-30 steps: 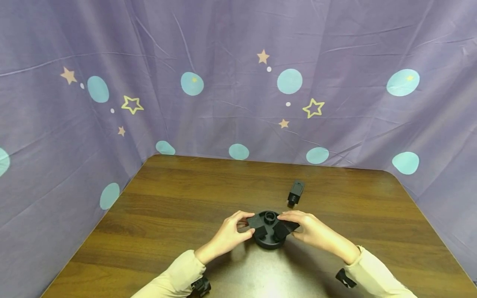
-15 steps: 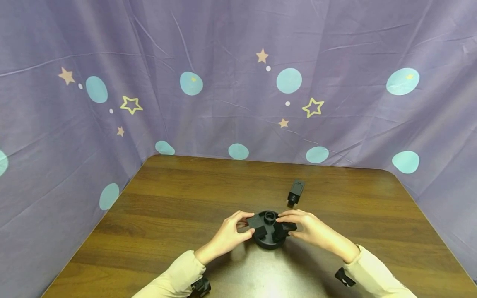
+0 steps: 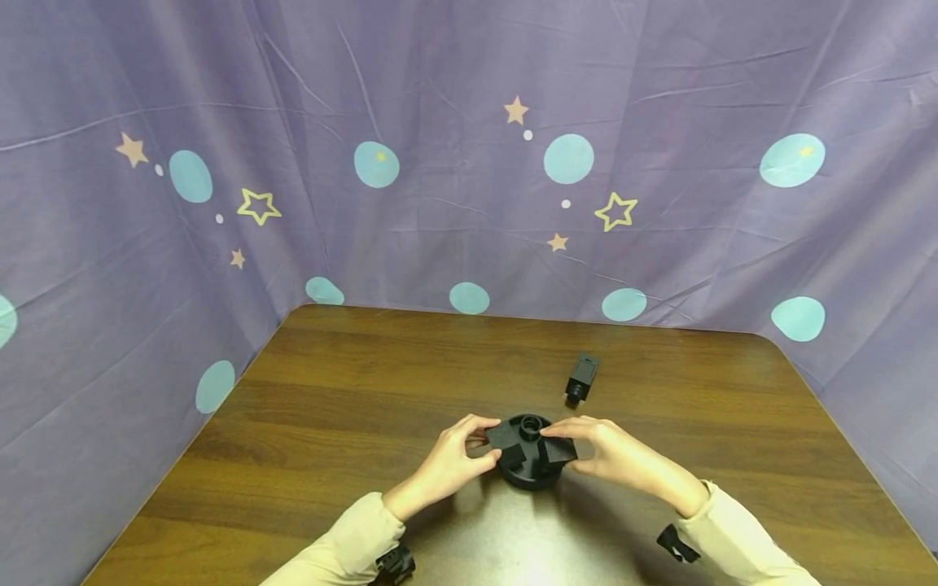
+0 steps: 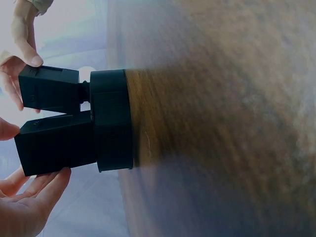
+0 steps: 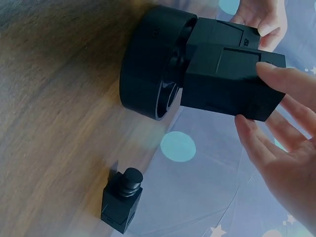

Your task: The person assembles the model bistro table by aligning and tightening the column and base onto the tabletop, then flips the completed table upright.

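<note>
A round black base (image 3: pixel 529 482) sits on the table between the hands, with a raised ring-shaped socket (image 3: pixel 531 436) at its far side. On its left stands a black rectangular block (image 4: pixel 54 143), gripped at its upper end by my left hand (image 3: pixel 445 465). My right hand (image 3: pixel 614 456) pinches a second black block (image 5: pixel 232 84) between thumb and fingers over the base's right side. This block's threaded neck (image 4: pixel 85 92) shows between it and the base in the left wrist view. How deep the neck sits is hidden.
A third black block (image 3: pixel 582 376) with a threaded end lies on the wooden table (image 3: pixel 396 358), beyond the base and slightly right. A purple patterned curtain (image 3: pixel 454 163) hangs behind and at the sides of the table.
The right block has turned about its upright axis, and the right fingers have shifted with it. My left hand, the base and the lying block have stayed in place.
</note>
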`<action>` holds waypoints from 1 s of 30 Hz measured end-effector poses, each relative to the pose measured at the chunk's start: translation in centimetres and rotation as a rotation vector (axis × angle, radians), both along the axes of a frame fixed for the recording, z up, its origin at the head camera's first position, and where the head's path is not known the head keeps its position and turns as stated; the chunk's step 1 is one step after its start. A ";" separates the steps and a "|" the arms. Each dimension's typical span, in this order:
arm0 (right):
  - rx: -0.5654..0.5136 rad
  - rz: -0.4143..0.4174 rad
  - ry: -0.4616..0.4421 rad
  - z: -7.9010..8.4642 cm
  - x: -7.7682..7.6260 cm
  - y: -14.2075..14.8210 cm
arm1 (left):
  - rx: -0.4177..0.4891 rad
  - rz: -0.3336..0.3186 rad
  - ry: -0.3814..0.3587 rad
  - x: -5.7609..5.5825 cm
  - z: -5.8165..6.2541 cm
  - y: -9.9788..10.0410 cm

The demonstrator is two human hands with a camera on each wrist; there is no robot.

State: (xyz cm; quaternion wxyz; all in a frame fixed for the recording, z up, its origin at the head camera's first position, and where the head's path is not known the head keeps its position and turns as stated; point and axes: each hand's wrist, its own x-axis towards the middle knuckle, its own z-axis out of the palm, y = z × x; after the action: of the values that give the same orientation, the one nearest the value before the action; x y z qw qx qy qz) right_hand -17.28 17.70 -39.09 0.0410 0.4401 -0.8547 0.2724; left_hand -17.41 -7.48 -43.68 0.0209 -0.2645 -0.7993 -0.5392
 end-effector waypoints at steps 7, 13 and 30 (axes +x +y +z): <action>0.003 -0.039 0.033 -0.3 -0.1 -0.2 | 0.002 -0.007 -0.028 1.1 2.2 0.2; -0.046 -0.063 -0.068 -0.6 -0.5 0.0 | 0.010 -0.010 -0.031 1.7 3.4 0.3; -0.002 -0.184 -0.047 -0.7 -0.3 -0.3 | 0.008 -0.004 -0.007 0.0 0.1 0.0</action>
State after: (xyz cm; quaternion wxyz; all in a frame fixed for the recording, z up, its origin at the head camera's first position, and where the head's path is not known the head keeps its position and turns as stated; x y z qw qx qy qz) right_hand -17.54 17.38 -39.81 0.0462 0.3532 -0.8918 0.2788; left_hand -17.44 -7.46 -43.57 0.0181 -0.2639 -0.7966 -0.5435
